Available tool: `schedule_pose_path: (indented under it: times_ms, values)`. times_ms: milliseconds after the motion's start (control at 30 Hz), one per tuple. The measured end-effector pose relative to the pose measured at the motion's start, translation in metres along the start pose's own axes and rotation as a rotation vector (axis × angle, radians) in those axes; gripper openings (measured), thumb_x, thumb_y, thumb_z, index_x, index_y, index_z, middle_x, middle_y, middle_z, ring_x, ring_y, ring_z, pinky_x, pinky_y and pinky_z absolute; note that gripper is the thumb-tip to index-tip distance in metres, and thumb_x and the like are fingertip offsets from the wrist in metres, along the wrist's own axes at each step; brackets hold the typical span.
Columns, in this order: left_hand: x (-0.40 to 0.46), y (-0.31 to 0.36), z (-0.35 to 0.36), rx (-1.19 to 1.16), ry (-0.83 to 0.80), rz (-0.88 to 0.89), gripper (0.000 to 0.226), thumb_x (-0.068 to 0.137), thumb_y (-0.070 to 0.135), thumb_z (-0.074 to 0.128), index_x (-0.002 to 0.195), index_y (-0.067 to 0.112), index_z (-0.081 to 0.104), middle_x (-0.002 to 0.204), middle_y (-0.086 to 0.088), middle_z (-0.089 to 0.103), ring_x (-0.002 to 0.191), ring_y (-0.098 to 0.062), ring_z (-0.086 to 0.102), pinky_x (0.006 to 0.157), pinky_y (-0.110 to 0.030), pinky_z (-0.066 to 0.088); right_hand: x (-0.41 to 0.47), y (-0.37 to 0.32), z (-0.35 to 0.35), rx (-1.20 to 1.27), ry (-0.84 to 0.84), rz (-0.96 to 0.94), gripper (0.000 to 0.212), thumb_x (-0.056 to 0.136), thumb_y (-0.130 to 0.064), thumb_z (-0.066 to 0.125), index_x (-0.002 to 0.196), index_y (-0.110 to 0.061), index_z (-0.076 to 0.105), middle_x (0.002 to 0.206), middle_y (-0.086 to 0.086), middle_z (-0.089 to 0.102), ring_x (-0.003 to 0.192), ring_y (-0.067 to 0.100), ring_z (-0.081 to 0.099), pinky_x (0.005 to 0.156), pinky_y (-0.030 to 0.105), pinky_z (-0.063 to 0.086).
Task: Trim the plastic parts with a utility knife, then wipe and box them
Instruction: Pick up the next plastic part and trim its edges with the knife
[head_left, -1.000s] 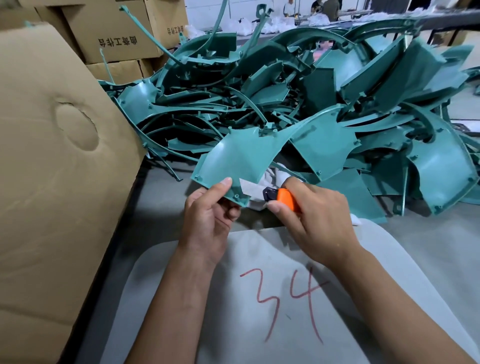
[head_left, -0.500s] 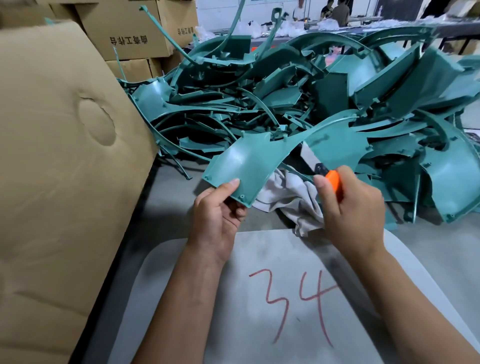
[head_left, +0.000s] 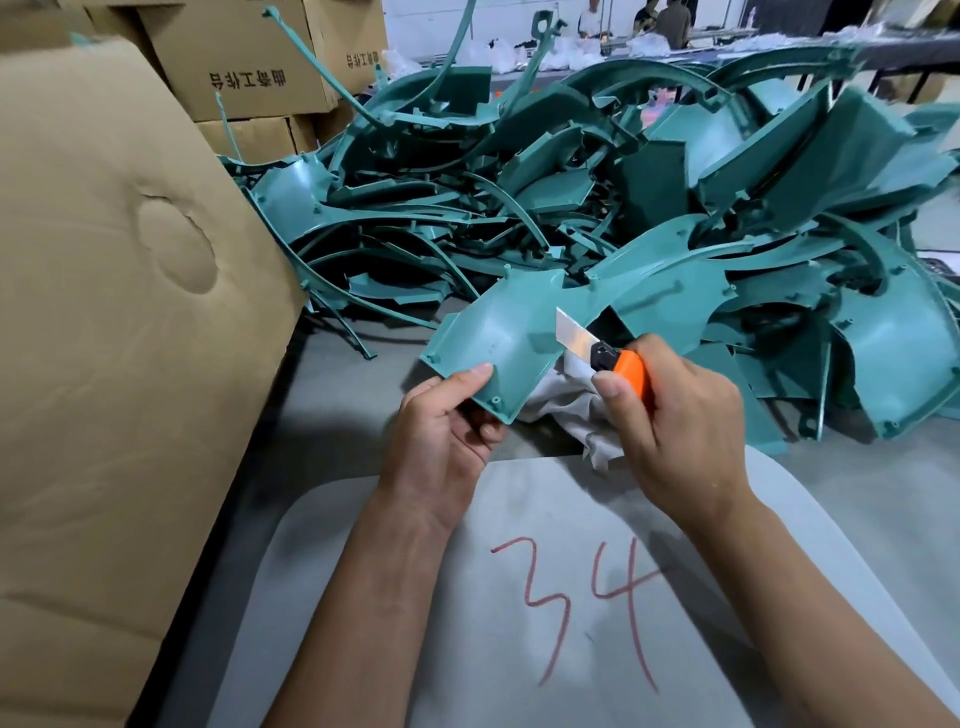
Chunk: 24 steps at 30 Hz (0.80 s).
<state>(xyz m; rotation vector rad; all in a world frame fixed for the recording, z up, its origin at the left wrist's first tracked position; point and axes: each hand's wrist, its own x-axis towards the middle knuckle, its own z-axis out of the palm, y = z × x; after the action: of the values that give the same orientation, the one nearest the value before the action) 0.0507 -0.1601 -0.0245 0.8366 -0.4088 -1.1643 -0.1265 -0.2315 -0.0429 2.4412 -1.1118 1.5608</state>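
Blade on the plastic part's right edge, part just left of the knife hand.
Left hand pinches the near corner; right hand grips the utility knife (blade up-left); part's long axis runs up-right into the pile.

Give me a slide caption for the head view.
Left hand holds a teal plastic part while right hand trims it with an orange utility knife.

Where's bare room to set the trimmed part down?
On the grey mat around the red "34", between the forearms. Also the table strip between cardboard box and cloth. Behind the hands it is crowded by the teal parts pile.
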Motion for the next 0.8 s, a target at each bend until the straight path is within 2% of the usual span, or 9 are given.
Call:
schedule_pose_path:
  times_ms: [133, 233, 367, 433, 500, 567, 600, 700, 800]
  values:
    - [-0.0007, -0.0002, 0.0024, -0.029, 0.012, -0.065, 0.044, 0.071, 0.01, 0.067, 0.114, 0.006, 0.06, 0.086, -0.009, 0.059, 0.06, -0.011, 0.047, 0.039, -0.016, 0.036, 0.0013, 0.0008, -0.0003, -0.021, 0.031, -0.016, 0.06, 0.106, -0.062, 0.03, 0.085, -0.012, 0.054, 0.066, -0.009, 0.034, 0.055, 0.018, 0.034, 0.055, 0.03, 0.026]
    - [-0.0006, -0.0014, 0.004, -0.047, 0.012, -0.094, 0.037, 0.071, 0.01, 0.066, 0.107, 0.007, 0.062, 0.082, -0.007, 0.059, 0.058, -0.01, 0.045, 0.038, -0.016, 0.035, 0.0019, 0.0021, -0.0017, -0.022, 0.038, -0.023, 0.06, 0.107, -0.062, 0.031, 0.085, -0.011, 0.055, 0.067, -0.01, 0.034, 0.055, 0.018, 0.034, 0.055, 0.029, 0.027]
    - [-0.0007, -0.0033, 0.0056, -0.084, 0.028, -0.073, 0.027, 0.074, 0.007, 0.064, 0.102, 0.008, 0.064, 0.078, -0.005, 0.065, 0.051, -0.007, 0.053, 0.038, -0.015, 0.036, 0.0013, 0.0039, -0.003, -0.034, 0.033, 0.009, 0.06, 0.105, -0.063, 0.034, 0.085, -0.011, 0.058, 0.065, -0.008, 0.036, 0.054, 0.02, 0.036, 0.056, 0.03, 0.025]
    - [-0.0006, -0.0043, 0.006, -0.105, 0.047, -0.043, 0.018, 0.082, 0.002, 0.062, 0.099, 0.008, 0.065, 0.076, -0.003, 0.069, 0.052, -0.006, 0.056, 0.039, -0.016, 0.037, 0.0014, 0.0041, -0.0022, -0.02, 0.029, 0.024, 0.055, 0.105, -0.059, 0.039, 0.084, -0.012, 0.056, 0.064, -0.009, 0.034, 0.054, 0.019, 0.036, 0.056, 0.03, 0.023]
    - [-0.0017, -0.005, 0.0065, -0.122, 0.05, 0.004, 0.018, 0.081, 0.003, 0.064, 0.097, 0.009, 0.067, 0.078, -0.002, 0.072, 0.055, -0.007, 0.06, 0.04, -0.016, 0.038, 0.0009, 0.0038, -0.0026, 0.042, 0.014, 0.032, 0.045, 0.105, -0.057, 0.041, 0.083, -0.018, 0.05, 0.063, -0.014, 0.031, 0.054, 0.014, 0.035, 0.054, 0.025, 0.024]
    - [-0.0022, -0.0052, 0.006, -0.129, 0.059, 0.061, 0.018, 0.079, 0.005, 0.066, 0.096, 0.011, 0.069, 0.083, -0.003, 0.073, 0.059, -0.008, 0.062, 0.042, -0.017, 0.04, -0.0008, 0.0055, -0.0024, 0.186, -0.01, 0.076, 0.04, 0.105, -0.061, 0.038, 0.088, -0.025, 0.043, 0.062, -0.013, 0.034, 0.055, 0.008, 0.038, 0.055, 0.016, 0.027]
    - [-0.002, -0.0049, 0.0054, -0.124, 0.067, 0.093, 0.016, 0.084, 0.003, 0.065, 0.096, 0.012, 0.07, 0.085, -0.003, 0.073, 0.061, -0.009, 0.062, 0.043, -0.017, 0.04, -0.0012, 0.0065, -0.0015, 0.3, -0.028, 0.138, 0.041, 0.104, -0.063, 0.038, 0.092, -0.025, 0.043, 0.064, -0.009, 0.039, 0.057, 0.008, 0.04, 0.056, 0.017, 0.031]
    - [-0.0014, -0.0029, 0.0039, -0.064, 0.079, 0.213, 0.02, 0.09, 0.002, 0.063, 0.094, 0.016, 0.077, 0.091, -0.002, 0.075, 0.068, -0.011, 0.064, 0.047, -0.019, 0.043, 0.003, 0.0018, -0.0005, 0.76, -0.132, 0.398, 0.038, 0.101, -0.058, 0.049, 0.099, -0.021, 0.04, 0.076, 0.029, 0.041, 0.059, 0.025, 0.039, 0.053, 0.034, 0.038]
    - [-0.0036, 0.0003, 0.0048, -0.006, 0.071, 0.294, 0.026, 0.082, 0.011, 0.065, 0.093, 0.027, 0.082, 0.097, -0.001, 0.076, 0.076, -0.014, 0.067, 0.054, -0.022, 0.047, 0.0075, 0.0007, -0.0041, 1.05, -0.154, 0.474, 0.045, 0.106, -0.049, 0.052, 0.101, -0.006, 0.043, 0.08, 0.029, 0.046, 0.054, 0.022, 0.04, 0.046, 0.029, 0.039]
